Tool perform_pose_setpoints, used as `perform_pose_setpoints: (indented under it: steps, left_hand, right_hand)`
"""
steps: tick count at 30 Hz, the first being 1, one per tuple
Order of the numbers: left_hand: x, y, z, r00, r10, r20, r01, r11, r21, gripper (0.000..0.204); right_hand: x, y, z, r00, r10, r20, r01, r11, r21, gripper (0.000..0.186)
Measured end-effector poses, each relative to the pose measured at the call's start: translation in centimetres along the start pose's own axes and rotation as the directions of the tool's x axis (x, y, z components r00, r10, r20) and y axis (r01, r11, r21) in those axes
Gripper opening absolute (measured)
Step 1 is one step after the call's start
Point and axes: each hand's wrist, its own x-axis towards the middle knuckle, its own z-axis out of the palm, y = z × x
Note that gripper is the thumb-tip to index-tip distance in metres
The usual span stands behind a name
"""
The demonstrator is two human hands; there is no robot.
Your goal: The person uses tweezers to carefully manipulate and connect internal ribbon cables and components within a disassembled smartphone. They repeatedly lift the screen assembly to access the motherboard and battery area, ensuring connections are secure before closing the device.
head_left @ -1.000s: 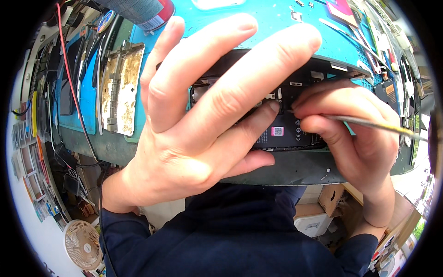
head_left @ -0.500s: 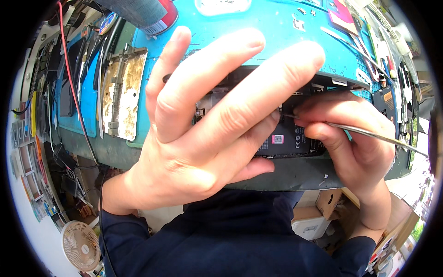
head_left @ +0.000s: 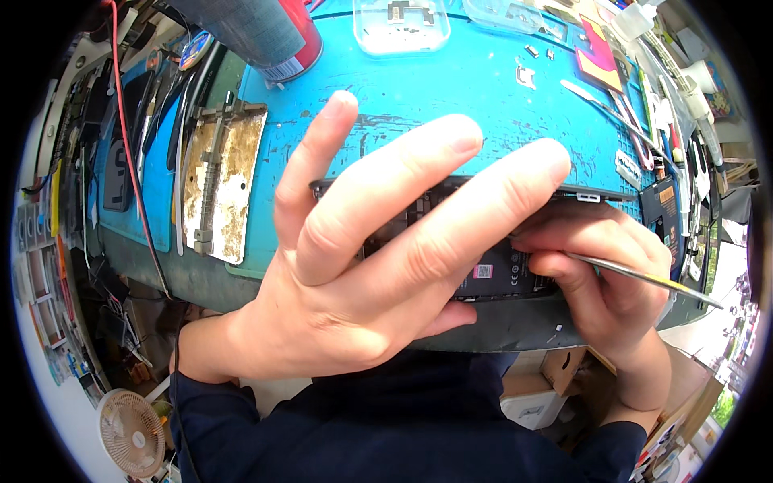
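Note:
An opened phone [head_left: 460, 290] lies at the near edge of the blue mat, its black battery [head_left: 501, 274] showing a small pink-and-white label. My left hand [head_left: 378, 258] is spread over it, three fingers stretched out and the thumb by the phone's near edge. Its index finger is mostly hidden under the others. At the phone's right part, my right hand [head_left: 600, 270] closes round a slim metal tool [head_left: 644, 276], whose back end points right. The tool's tip is hidden by my fingers. A dark raised edge [head_left: 592, 196] runs along the phone's far side.
A grey-and-red can [head_left: 278, 44] and a clear tray of small parts [head_left: 403, 40] stand on the blue mat [head_left: 459, 80]. A stained metal holder [head_left: 221, 181] lies left, a red cable [head_left: 125, 145] beyond it. Tweezers [head_left: 600, 101] and other tools lie at the right.
The whole scene sits lower in the picture, so more mat shows beyond the phone. The tool's tip, visible earlier near my left fingertip, is now hidden. Both hands stay at the phone.

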Motion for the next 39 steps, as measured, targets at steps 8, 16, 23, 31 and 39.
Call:
perform_pose_setpoints:
  steps: [8,16,23,31,39]
  left_hand:
    - [0.15,0.37,-0.34,0.999,-0.039,0.031,0.039,0.999,-0.010,0.043]
    - [0.04,0.33,-0.15,0.999,-0.030,0.033,0.030,1.000,0.000,0.043]
    - [0.12,0.33,-0.63,0.998,-0.035,0.058,0.036,0.999,-0.006,0.043]
    - [0.06,0.20,-0.39,0.999,-0.023,0.033,0.023,1.000,-0.002,0.044]
    - [0.00,-0.03,-0.40,0.999,0.003,0.034,-0.003,1.000,-0.004,0.045]
  right_hand:
    - [0.33,-0.45,-0.62,0.997,0.055,0.052,-0.055,0.998,-0.014,0.017]
    - [0.41,-0.48,-0.54,0.998,0.027,0.049,-0.025,0.999,-0.046,0.021]
    - [0.33,-0.11,-0.76,0.998,0.009,0.069,-0.009,1.000,-0.006,0.026]
    - [0.42,-0.14,-0.58,0.999,-0.002,0.053,0.003,1.000,-0.019,0.019]
    - [0.25,0.04,-0.39,0.999,-0.004,0.033,0.004,1.000,0.008,0.018]
